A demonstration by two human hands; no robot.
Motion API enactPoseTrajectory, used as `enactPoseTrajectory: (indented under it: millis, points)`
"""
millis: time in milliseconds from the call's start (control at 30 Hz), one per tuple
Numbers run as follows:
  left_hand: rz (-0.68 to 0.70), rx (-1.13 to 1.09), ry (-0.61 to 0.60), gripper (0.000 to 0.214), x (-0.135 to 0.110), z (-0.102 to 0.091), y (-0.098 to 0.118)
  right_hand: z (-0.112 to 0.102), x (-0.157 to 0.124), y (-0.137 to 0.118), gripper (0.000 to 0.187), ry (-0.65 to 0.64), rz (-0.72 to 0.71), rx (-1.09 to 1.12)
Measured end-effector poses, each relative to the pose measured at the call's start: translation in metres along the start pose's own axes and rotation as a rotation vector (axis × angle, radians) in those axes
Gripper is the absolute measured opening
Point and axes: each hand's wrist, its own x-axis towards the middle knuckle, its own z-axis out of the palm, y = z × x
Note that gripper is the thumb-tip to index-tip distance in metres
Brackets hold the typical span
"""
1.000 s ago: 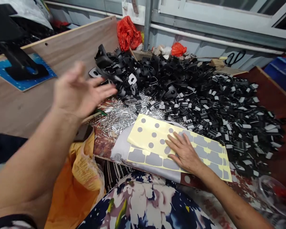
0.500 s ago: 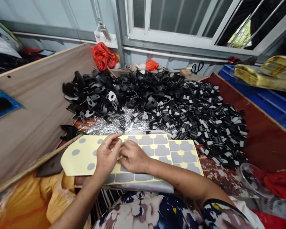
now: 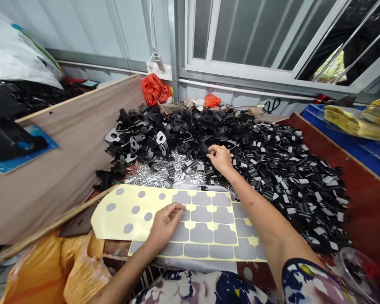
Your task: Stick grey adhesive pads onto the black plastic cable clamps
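Note:
My left hand (image 3: 167, 223) rests over the yellow backing sheet (image 3: 105, 223), its thumb and fingers pinched together. Whatever lies between those fingertips is too small to make out. Round grey stickers (image 3: 128, 228) dot the left part of the sheet, and larger shaped grey stickers (image 3: 201, 214) fill the right. A second sticker sheet (image 3: 250, 254) lies partly underneath. Out over the pile of black plastic parts (image 3: 183, 122), my right hand (image 3: 221, 159) has its fingers closed on a dark, blurred black plastic part (image 3: 204, 149).
Small silver metal pins (image 3: 148, 174) lie heaped before the pile. Many small black clips with grey patches (image 3: 291, 185) spread to the right. A wooden board (image 3: 82, 139) borders the left, a red-brown board (image 3: 345, 156) the right. A wooden stick (image 3: 57, 223) lies at front left.
My hands were together over the sheet; the right has moved forward and away to the black parts. My left hand stays above the stickers, now slightly to the right in view.

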Motion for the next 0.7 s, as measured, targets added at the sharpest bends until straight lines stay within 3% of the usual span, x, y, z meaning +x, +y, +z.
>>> enactPoseTrajectory:
  millis: [100, 167, 300, 400, 467, 567, 700]
  points:
    - [0.005, -0.036, -0.006, 0.03, -0.001, -0.001, -0.002, -0.002, -0.042, -0.013, 0.01, -0.041, -0.175, 0.011]
    - [-0.017, -0.094, -0.023, 0.033, -0.001, -0.002, -0.002, -0.008, -0.073, -0.02, 0.013, 0.01, -0.273, 0.039]
    - [-0.188, -0.39, -0.106, 0.054, 0.003, -0.006, 0.016, -0.012, -0.125, -0.035, 0.014, 0.121, -0.309, 0.179]
    - [-0.334, -0.74, -0.258, 0.073, 0.014, -0.009, 0.038, -0.002, -0.153, -0.047, 0.016, 0.042, -0.379, 0.241]
    - [-0.389, -0.798, -0.311, 0.081, 0.028, -0.008, 0.049, 0.005, -0.168, -0.053, 0.019, -0.058, -0.395, 0.268]
    - [-0.275, -0.429, -0.193, 0.079, 0.054, -0.009, 0.054, 0.005, -0.189, -0.06, 0.026, -0.102, -0.278, 0.304]
    - [0.175, 0.473, 0.048, 0.063, 0.087, -0.024, 0.063, -0.008, -0.228, -0.071, 0.021, -0.21, -0.135, 0.394]
